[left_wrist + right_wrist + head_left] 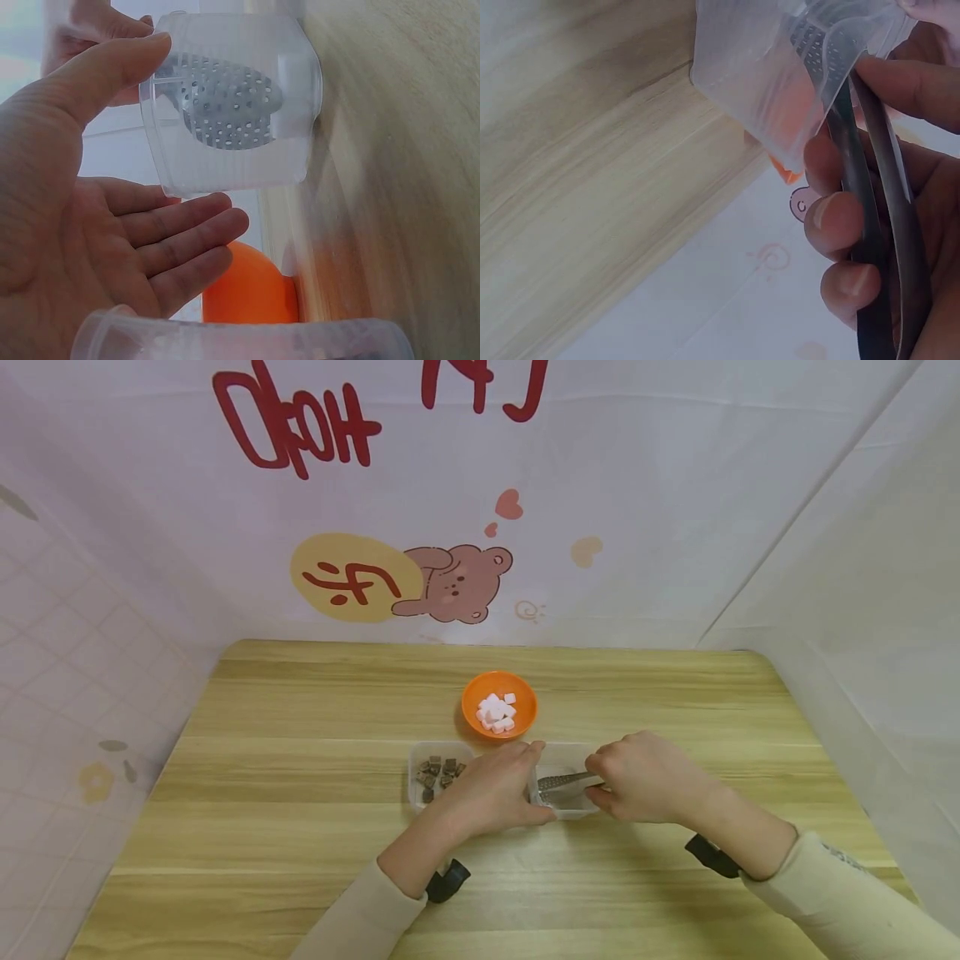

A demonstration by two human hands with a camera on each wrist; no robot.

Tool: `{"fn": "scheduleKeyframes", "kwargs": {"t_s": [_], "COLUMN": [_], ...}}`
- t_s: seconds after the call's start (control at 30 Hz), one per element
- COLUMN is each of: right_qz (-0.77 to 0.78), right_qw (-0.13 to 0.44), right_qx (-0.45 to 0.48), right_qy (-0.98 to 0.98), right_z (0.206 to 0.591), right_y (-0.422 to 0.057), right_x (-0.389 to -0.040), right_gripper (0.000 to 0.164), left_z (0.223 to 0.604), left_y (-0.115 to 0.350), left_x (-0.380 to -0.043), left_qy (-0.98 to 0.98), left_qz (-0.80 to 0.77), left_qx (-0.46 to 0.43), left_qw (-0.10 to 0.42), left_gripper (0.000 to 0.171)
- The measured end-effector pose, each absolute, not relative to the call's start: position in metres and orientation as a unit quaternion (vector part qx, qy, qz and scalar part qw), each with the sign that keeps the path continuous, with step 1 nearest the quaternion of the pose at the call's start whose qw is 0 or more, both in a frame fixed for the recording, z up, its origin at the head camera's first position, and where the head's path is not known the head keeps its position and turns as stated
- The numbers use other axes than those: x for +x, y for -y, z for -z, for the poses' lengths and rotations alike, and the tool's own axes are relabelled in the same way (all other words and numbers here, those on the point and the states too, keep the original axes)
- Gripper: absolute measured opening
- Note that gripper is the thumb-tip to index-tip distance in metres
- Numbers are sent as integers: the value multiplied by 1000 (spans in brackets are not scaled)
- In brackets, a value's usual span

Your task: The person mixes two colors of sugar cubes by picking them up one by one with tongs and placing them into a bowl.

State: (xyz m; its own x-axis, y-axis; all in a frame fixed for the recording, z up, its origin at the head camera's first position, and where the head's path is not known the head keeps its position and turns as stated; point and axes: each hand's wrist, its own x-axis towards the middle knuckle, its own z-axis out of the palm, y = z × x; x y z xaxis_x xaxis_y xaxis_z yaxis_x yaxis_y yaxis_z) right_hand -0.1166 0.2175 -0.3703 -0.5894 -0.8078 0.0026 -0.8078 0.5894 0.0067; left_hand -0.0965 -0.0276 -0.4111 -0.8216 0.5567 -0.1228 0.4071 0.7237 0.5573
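Note:
My left hand (495,789) grips the left edge of a clear plastic container (576,813), its thumb and fingers on opposite sides of the rim. In my right hand (648,781) is a pair of metal tongs (562,779), held by the handles. The tongs' perforated heads (229,101) reach down inside that container. Through its wall, the left wrist view shows a pale patch (296,94) by the tips; what it is cannot be made out. From the right wrist view, the fingers curl around both tong arms (866,225).
Behind the hands, an orange bowl (527,706) holds several white cubes (495,714). A second clear container (413,785) with several small dark square pieces (433,768) stands left, partly covered by my left hand. Everything is on a wooden table (300,827) before a printed white cloth (637,593).

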Motion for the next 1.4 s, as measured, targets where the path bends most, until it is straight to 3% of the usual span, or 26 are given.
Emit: {"fn": "scheduleKeyframes", "kwargs": {"t_s": [0.2,0.4,0.7,0.83,1.4], "right_qz": [-7,-39,-92,-109,-163], "right_qw": [4,6,71,93,86], "right_qx": [455,432,437,436,356], "right_qy": [891,901,892,888,916], "right_z": [370,365,355,349,351], "right_y": [-219,-231,-249,-257,-236], "right_x": [-117,-118,-121,-124,-159], "right_gripper": [43,34,32,21,7], "left_z": [411,413,412,412,412], "left_y": [28,27,27,27,27], "left_x": [-96,-96,-96,-96,-97], "left_qy": [-918,-919,-919,-918,-918], "left_qz": [-260,-261,-263,-264,-261], "left_qx": [263,263,261,263,263], "left_qw": [139,136,138,135,142], "left_gripper": [96,97,97,95,96]}}
